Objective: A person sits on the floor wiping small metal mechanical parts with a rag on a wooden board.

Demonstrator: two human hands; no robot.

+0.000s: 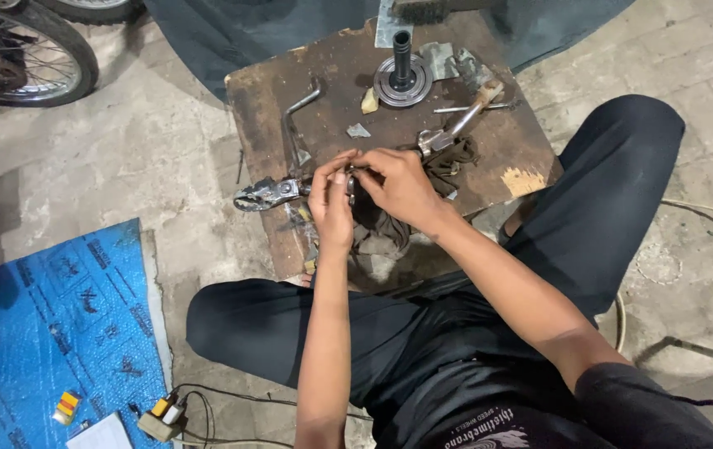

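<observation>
in the head view, the left hand and right hand met over a worn wooden board, fingertips pinched together on a small metal part too hidden to make out. the part sat between both thumbs, just right of a metal foot lever. a dark rag lay beneath. a round bearing hub stood farther up the board.

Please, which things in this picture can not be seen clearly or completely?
Head view:
- Small part between left hand and right hand: hidden by the fingers.
- Dark rag: partly covered by both hands.
- Bicycle wheel: cut by the top-left edge.
- Brush: cut by the top edge.
</observation>
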